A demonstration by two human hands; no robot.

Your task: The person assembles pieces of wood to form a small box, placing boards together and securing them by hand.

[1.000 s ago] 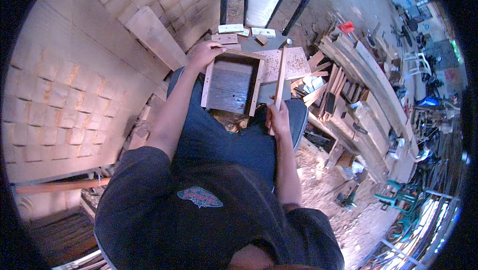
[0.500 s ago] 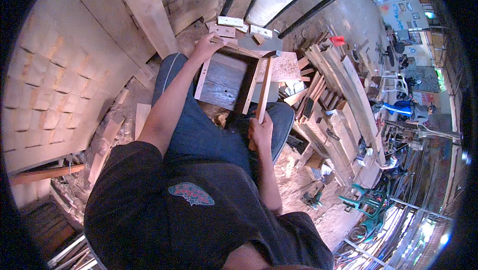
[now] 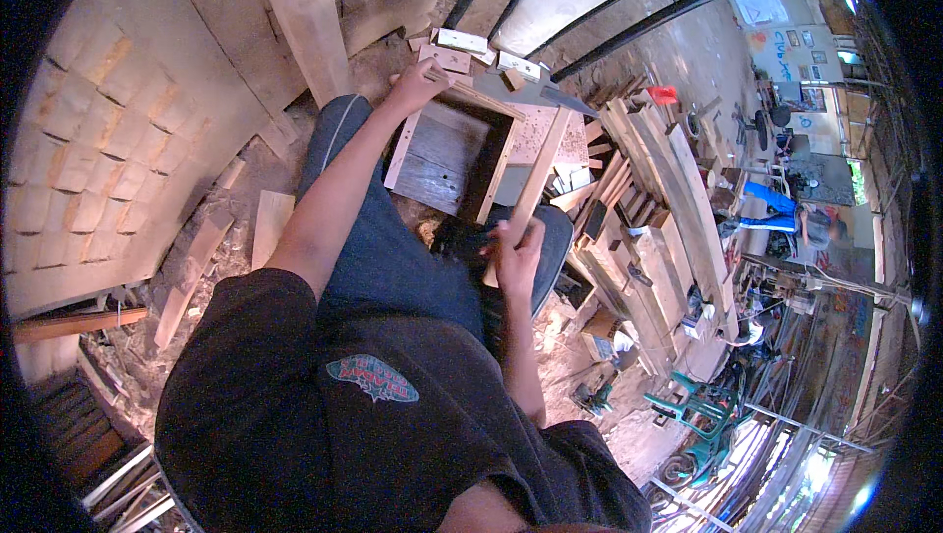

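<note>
A light wooden frame [image 3: 499, 171] stands between my knees, with a weathered grey board [image 3: 450, 155] visible inside it. My left hand [image 3: 417, 88] is closed on the frame's far left corner, fingers wrapped over the far rail. My right hand [image 3: 517, 256] grips a hammer [image 3: 538, 175] by its long wooden handle. Its dark head is blurred, off to the right of the frame's far right corner and apart from it. Whether my left fingers also pinch something small is hidden.
Beyond the frame lie a pale board dotted with holes [image 3: 555, 132] and several small wood blocks [image 3: 460, 40]. Stacked timber [image 3: 678, 209] fills the right side. A plank [image 3: 306, 27] leans at the far left. A person in blue trousers [image 3: 771, 209] is in the right background.
The hammer head has moved from the frame's far right corner to the right and looks larger. My right hand has shifted slightly; my left keeps its hold. The whole view has turned a little.
</note>
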